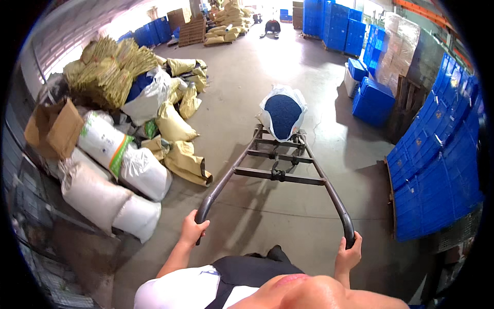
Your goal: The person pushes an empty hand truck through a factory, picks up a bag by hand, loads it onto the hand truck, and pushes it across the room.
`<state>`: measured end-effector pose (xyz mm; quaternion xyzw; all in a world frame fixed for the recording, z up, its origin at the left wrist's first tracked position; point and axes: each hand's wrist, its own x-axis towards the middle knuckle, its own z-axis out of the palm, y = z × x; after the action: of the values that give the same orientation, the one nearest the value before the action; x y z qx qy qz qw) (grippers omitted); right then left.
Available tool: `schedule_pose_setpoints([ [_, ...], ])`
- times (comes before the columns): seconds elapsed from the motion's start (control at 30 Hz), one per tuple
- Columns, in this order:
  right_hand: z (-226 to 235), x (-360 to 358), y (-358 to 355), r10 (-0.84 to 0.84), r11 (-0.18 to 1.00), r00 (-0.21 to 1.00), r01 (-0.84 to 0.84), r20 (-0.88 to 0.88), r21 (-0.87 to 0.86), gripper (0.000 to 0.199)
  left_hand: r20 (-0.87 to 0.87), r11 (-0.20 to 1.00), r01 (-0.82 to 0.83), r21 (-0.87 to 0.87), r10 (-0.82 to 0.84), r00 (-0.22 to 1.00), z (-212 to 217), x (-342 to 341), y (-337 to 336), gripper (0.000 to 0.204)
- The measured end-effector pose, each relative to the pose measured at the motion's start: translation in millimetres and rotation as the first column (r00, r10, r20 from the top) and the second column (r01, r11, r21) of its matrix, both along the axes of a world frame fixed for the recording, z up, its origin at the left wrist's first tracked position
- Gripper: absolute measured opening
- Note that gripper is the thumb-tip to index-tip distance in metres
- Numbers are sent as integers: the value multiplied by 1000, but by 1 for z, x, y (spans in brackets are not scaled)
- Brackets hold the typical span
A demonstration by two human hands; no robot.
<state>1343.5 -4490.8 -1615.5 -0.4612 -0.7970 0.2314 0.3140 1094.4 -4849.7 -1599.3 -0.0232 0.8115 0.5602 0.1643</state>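
Note:
Both my hands hold the curved metal handles of a hand truck [280, 177]. My left hand [193, 228] is closed round the end of the left handle, and my right hand [350, 252] is closed round the right one. Dark crossbars join the two rails ahead of me. At the far end of the frame stands an open white sack [301, 99], its top gaping. Dark blue granules [283, 114] fill it close to the rim. The truck's wheels and the lower part of the sack are hidden.
On the left lie full white sacks [98, 195], crumpled yellow sacks [175, 121] and an open cardboard box [54, 129]. Blue crates [437, 154] are stacked on the right, with a blue bin [374, 101] beyond. A pallet jack [271, 29] stands far ahead on the grey floor.

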Motion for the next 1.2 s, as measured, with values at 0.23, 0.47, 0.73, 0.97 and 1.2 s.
schedule_pose_setpoints([
  [0.23, -23, -151, 66, 112, 976, 993, -119, -49, -181, 42, -293, 961, -78, -266, -4, 956, -33, -161, 66, 25],
  [0.47, -53, -288, 154, 111, 978, 990, -125, -89, -166, 42, -366, 936, 5, -353, -143, 919, -80, -311, 149, 51],
  [0.73, -87, -457, 281, 32, 999, 997, -29, 67, -37, 40, -381, 956, 31, -292, -146, 913, -90, -475, 276, 55],
  [0.97, -103, -609, 375, 24, 994, 998, -19, 50, -103, 40, -259, 989, 106, -105, -130, 957, -111, -635, 363, 61],
  [1.2, -130, -743, 469, -20, 994, 999, 25, 50, -110, 38, -148, 994, 100, -45, -105, 983, -141, -765, 457, 61],
])
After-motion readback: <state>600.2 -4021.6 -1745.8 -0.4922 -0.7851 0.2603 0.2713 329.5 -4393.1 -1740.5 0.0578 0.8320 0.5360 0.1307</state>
